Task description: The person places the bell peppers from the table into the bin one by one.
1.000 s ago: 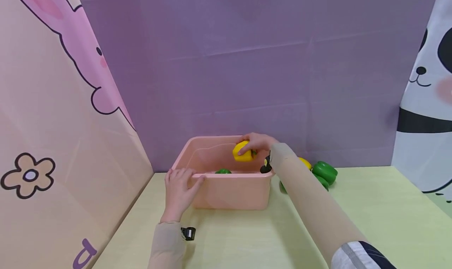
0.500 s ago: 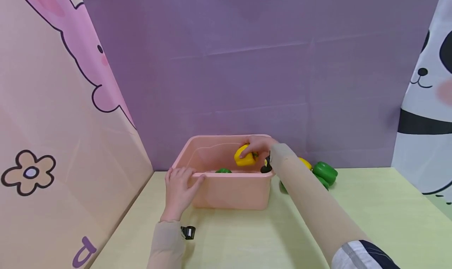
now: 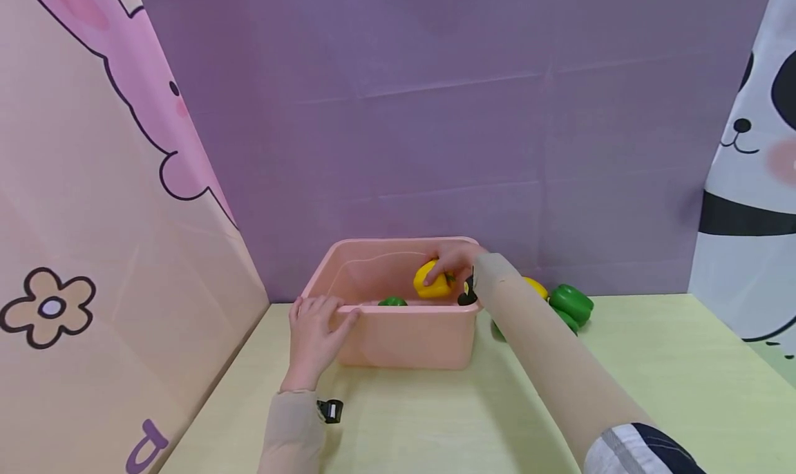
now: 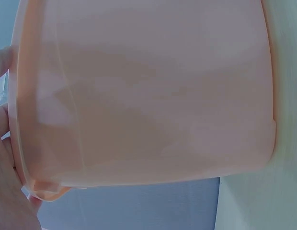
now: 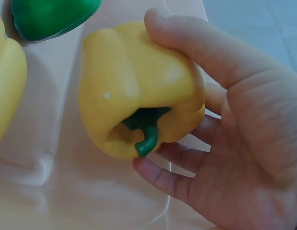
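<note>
A pink plastic bin [image 3: 407, 339] stands on the table. My left hand [image 3: 316, 339] holds its front-left rim, fingers over the edge and thumb on the outer side. Within the bin, below rim level, my right hand [image 3: 459, 256] grips a yellow bell pepper [image 3: 431, 282]. In the right wrist view, the thumb lies across the top of that pepper and the fingers curl beneath, the green stem facing the camera. A green bell pepper [image 5: 55, 17] and another yellow pepper [image 5: 7, 81] lie in the bin. The front wall hides most of the bin's floor in the head view.
Right of the bin, several peppers lie on the pale table [image 3: 653, 391]: a green one [image 3: 572, 303], a yellow one [image 3: 536, 287] and others partly behind the right forearm. A purple cloth backdrop [image 3: 398, 115] rises behind the bin, with printed panels at both sides.
My right hand has lowered the yellow bell pepper deeper into the bin and slightly rightward. The left hand and the bin stay in place.
</note>
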The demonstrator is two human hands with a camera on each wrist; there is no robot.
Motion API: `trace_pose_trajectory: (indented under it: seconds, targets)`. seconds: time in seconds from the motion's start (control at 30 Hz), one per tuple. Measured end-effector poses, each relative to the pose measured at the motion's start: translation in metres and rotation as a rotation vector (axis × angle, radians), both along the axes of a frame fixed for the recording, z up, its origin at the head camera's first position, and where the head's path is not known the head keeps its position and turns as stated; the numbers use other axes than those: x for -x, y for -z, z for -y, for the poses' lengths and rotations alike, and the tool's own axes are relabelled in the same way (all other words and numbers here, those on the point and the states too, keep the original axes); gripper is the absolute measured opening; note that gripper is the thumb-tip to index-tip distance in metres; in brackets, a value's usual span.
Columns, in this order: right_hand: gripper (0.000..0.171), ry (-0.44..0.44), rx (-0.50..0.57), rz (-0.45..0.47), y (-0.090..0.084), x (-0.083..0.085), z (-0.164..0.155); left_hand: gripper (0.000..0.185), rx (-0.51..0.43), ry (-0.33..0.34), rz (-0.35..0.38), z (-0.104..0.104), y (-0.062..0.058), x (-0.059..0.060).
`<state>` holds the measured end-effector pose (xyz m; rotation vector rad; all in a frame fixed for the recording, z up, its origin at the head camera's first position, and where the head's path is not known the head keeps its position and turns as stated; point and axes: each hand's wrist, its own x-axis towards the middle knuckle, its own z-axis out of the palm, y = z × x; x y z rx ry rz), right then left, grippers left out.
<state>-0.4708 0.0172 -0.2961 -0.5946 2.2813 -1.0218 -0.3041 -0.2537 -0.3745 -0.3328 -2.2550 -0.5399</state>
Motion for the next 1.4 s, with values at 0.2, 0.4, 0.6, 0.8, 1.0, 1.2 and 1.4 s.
trace_pose_trajectory:
  seconds: [0.2, 0.4, 0.6, 0.8, 1.0, 1.2, 1.4]
  targets:
    - [0.053, 0.055, 0.005, 0.048, 0.006, 0.008, 0.002, 0.028, -0.001, 0.000, 0.010, 0.001, 0.000, -0.001]
    - [0.045, 0.077, -0.090, -0.157, 0.007, 0.011, 0.002, 0.028, 0.001, -0.001, 0.002, 0.001, 0.000, -0.001]
    - [0.042, 0.108, -0.108, -0.182, 0.004, 0.003, 0.004, 0.029, 0.005, -0.002, -0.001, 0.002, 0.001, 0.000]
    - [0.040, 0.105, -0.081, -0.176, 0.004, -0.001, 0.004, 0.029, 0.005, -0.002, -0.008, 0.003, 0.002, 0.000]
    - [0.041, 0.110, -0.069, -0.158, 0.002, -0.003, 0.003, 0.028, 0.007, 0.003, -0.007, 0.002, 0.002, 0.001]
    - [0.042, 0.087, -0.049, -0.183, -0.001, -0.002, -0.001, 0.028, 0.003, 0.011, -0.008, 0.000, 0.003, 0.005]
    - [0.043, 0.021, 0.051, -0.209, -0.007, -0.002, -0.005, 0.029, 0.004, 0.015, -0.008, -0.001, 0.005, 0.008]
